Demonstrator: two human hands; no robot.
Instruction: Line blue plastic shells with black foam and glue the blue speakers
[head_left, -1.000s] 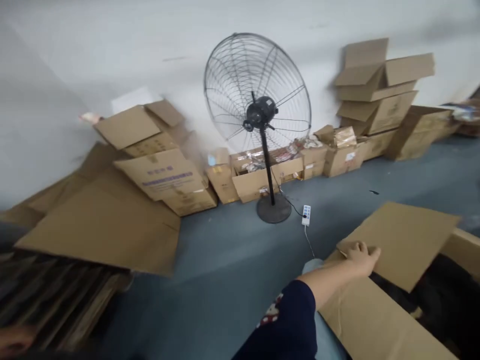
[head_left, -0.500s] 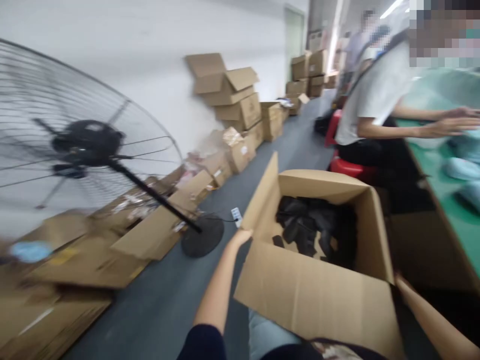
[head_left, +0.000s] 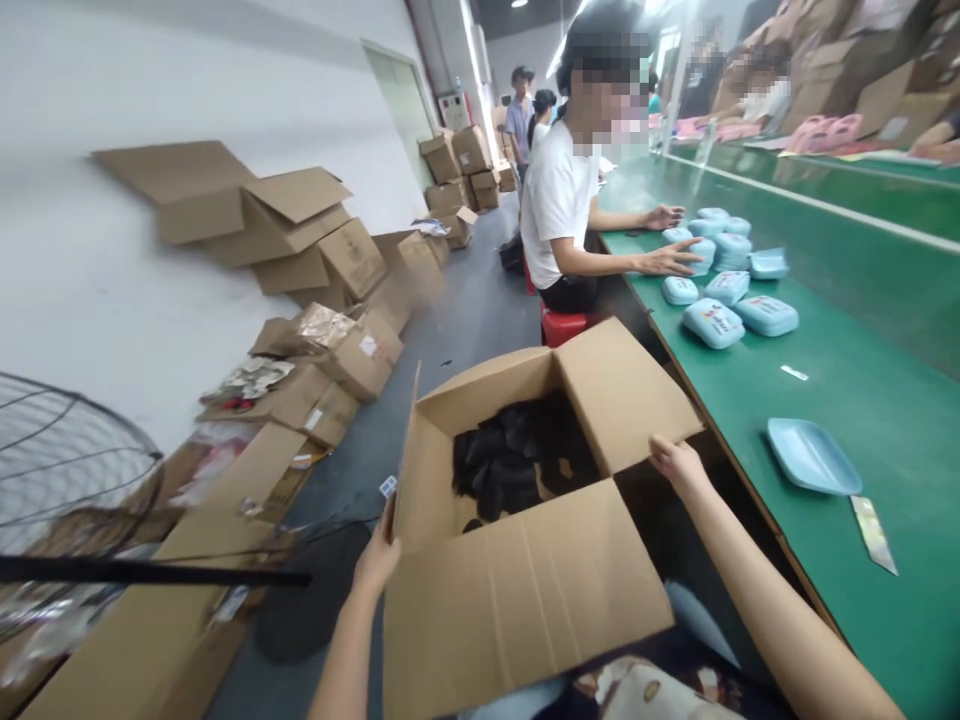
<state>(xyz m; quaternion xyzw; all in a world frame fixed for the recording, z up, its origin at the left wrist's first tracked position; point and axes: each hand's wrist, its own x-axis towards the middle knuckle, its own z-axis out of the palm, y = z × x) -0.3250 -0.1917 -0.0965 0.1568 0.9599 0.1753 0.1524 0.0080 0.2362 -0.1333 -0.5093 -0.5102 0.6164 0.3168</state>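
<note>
As left hand [head_left: 375, 565] clasps a flap [head_left: 406, 470] of the cardboard carton [head_left: 517, 600], right hand [head_left: 676, 465] lies open against another flap; black items [head_left: 510, 465] only part-fill the carton.

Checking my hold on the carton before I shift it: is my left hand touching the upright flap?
Touching: the head view shows the left hand closed on the edge of the carton's upright flap.

Matt cardboard box [head_left: 517, 610], seemingly glossy plastic cases [head_left: 712, 323]

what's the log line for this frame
left hand: on carton edge | right hand: on carton edge | carton: open, black items inside | beside: green bench, blue cases
</note>
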